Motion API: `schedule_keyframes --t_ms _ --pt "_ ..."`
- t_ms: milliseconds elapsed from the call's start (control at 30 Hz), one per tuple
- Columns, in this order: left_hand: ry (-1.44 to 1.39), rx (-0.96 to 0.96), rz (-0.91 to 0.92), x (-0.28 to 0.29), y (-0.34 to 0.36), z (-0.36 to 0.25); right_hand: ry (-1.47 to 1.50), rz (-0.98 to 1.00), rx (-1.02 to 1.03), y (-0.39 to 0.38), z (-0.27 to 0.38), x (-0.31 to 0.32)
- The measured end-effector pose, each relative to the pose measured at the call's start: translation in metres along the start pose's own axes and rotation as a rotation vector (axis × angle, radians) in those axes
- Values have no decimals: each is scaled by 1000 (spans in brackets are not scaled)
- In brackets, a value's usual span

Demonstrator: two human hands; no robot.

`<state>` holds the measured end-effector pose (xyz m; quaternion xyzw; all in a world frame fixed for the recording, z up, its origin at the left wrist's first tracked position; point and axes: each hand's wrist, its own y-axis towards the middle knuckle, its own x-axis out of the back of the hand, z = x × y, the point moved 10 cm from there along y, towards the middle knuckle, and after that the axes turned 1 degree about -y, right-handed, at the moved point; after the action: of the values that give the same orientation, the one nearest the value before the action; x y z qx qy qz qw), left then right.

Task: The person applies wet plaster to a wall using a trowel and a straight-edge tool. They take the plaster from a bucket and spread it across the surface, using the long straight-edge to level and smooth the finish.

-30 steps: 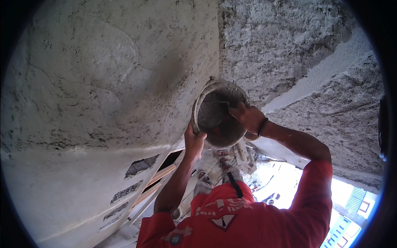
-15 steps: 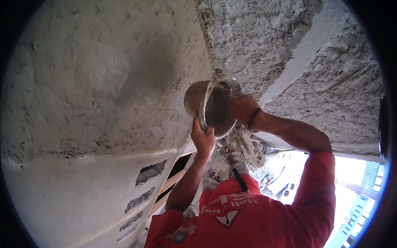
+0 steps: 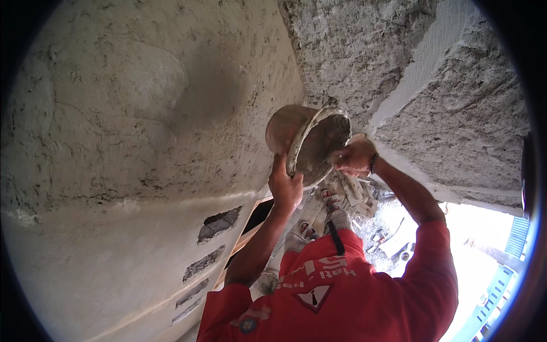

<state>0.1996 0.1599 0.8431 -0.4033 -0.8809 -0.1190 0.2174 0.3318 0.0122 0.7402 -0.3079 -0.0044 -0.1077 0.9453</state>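
A dull, mortar-crusted bucket (image 3: 279, 130) is tilted on its side in front of me, against the backdrop of plastered surfaces, its mouth facing right. My left hand (image 3: 286, 183) is closed on the left part of its rim, thumb near the lip. At the right edge of the mouth is my right hand (image 3: 354, 155), fingers curled; what it grips is hidden or too small to make out. The dark inside of the bucket shows smears of grey material.
A smooth plastered wall (image 3: 131, 102) fills the left, with rough patches (image 3: 217, 222) low down. A rougher grey surface (image 3: 450, 102) fills the upper right. Below are my sandalled feet (image 3: 330, 199) among pale boards (image 3: 353, 188), and a bright opening (image 3: 478, 233) at lower right.
The bucket has tipped, so its mouth turned rightward and its outside now shows. My left hand has moved right with it. My right hand has pulled back from inside toward the right rim.
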Motion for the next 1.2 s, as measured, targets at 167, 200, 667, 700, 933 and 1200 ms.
schedule_keyframes --t_ms 167,200,667,700,933,1200 --pt "-189 111 -29 13 -6 35 345 102 77 15 -27 -56" --pt "-267 122 -49 15 -6 45 373 113 63 12 -24 -64" --pt "-499 498 -341 71 -107 209 739 -327 320 -67 39 -56" --pt "-451 508 -328 79 -120 216 788 -436 339 -75 44 -46" --pt "-295 600 -369 134 -223 248 827 -1081 695 -84 63 7" --pt "-445 728 -501 154 -288 278 -25 -1315 377 116 98 -49"
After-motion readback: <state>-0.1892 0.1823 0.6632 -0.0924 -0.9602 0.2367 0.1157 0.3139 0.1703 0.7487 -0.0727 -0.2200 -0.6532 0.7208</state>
